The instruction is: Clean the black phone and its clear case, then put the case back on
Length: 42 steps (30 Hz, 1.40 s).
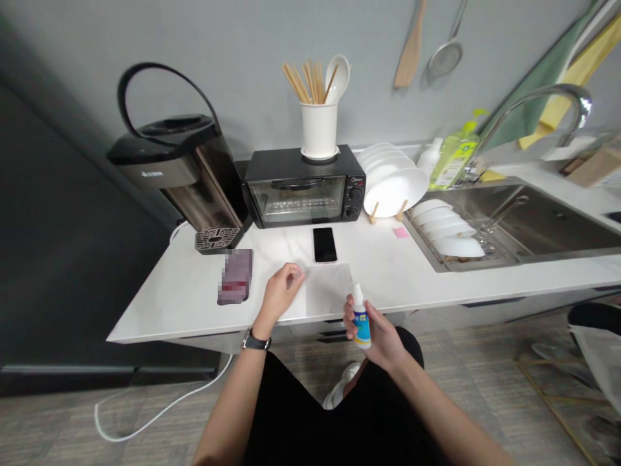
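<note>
My right hand (381, 336) is wrapped around a small white spray bottle (361, 323) with a blue and yellow label. The bottle is nearly upright, nozzle at the top, near the counter's front edge. My left hand (284, 289) rests over the counter with thumb and fingers curled together. Something small and clear seems to be between them, too faint to make out. Between my hands a thin translucent sheet (330, 291) lies flat on the counter. Just behind it lies a phone (325, 244) with a dark screen. A purple cloth or pouch (237, 275), partly pixelated, lies left of my left hand.
Behind the phone stands a toaster oven (303, 188) with a white utensil holder (319, 129) on top. A drink dispenser (189, 175) stands left; plates (395, 191) in a rack, a pink sponge-like piece (401, 232) and a sink (528, 259) are right.
</note>
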Each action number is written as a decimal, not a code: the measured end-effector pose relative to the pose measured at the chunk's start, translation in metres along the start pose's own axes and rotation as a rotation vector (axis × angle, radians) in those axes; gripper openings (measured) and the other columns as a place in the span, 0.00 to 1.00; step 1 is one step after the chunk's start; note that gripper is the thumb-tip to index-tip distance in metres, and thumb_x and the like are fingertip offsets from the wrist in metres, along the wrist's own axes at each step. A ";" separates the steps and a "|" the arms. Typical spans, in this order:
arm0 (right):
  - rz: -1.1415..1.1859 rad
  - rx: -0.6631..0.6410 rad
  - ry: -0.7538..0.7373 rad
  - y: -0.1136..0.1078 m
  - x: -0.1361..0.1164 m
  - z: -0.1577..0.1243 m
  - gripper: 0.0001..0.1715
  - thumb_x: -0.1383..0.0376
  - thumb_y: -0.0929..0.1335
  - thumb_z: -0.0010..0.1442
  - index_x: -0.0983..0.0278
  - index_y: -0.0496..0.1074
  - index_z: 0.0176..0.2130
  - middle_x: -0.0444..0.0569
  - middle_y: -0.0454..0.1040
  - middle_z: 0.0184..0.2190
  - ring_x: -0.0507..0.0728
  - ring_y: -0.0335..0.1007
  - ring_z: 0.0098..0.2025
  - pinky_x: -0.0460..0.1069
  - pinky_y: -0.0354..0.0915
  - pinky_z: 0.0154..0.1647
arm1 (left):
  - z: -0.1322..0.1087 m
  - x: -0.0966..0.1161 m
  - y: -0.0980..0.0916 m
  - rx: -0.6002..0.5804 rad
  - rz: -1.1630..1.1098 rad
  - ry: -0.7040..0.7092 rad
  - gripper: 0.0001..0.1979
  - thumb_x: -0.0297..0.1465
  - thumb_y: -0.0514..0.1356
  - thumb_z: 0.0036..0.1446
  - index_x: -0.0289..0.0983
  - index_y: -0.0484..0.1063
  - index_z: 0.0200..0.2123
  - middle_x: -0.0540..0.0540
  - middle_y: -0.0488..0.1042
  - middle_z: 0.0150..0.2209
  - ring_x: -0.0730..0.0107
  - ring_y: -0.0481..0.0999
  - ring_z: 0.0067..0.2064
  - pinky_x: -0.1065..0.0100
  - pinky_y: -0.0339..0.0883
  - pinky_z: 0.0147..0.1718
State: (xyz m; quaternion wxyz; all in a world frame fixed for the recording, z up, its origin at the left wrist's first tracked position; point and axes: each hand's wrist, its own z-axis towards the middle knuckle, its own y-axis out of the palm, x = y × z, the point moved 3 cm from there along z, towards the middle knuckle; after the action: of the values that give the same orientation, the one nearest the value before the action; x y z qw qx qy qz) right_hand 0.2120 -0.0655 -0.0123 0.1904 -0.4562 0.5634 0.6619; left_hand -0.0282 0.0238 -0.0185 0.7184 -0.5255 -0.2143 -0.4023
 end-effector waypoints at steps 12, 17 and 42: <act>-1.522 -0.197 -0.288 -0.043 -0.062 0.054 0.32 0.51 0.61 0.77 0.51 0.57 0.75 0.55 0.74 0.65 0.65 0.80 0.54 0.58 0.72 0.54 | -0.008 0.022 0.004 -0.256 0.098 0.267 0.04 0.35 0.67 0.66 0.44 0.77 0.43 0.46 0.76 0.63 0.56 0.72 0.64 0.49 0.67 0.64; -1.842 -0.338 -0.305 -0.041 -0.059 0.075 0.27 0.54 0.60 0.78 0.54 0.67 0.70 0.57 0.80 0.57 0.62 0.83 0.43 0.53 0.72 0.45 | -0.008 0.020 0.001 -0.184 0.059 0.245 0.04 0.36 0.65 0.67 0.43 0.77 0.43 0.45 0.77 0.61 0.56 0.74 0.62 0.50 0.68 0.63; -1.968 -0.375 -0.337 -0.047 -0.060 0.075 0.26 0.53 0.58 0.79 0.55 0.65 0.69 0.56 0.81 0.56 0.62 0.83 0.41 0.51 0.69 0.41 | -0.007 0.013 0.001 -0.088 0.038 0.194 0.03 0.34 0.64 0.68 0.42 0.76 0.43 0.45 0.79 0.55 0.59 0.77 0.59 0.53 0.68 0.62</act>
State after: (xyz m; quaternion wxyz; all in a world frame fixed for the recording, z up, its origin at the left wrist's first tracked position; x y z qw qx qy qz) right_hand 0.2495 0.0329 0.0062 0.6532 -0.6409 -0.2095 0.3446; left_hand -0.0201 0.0123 -0.0122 0.7195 -0.5189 -0.1159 -0.4468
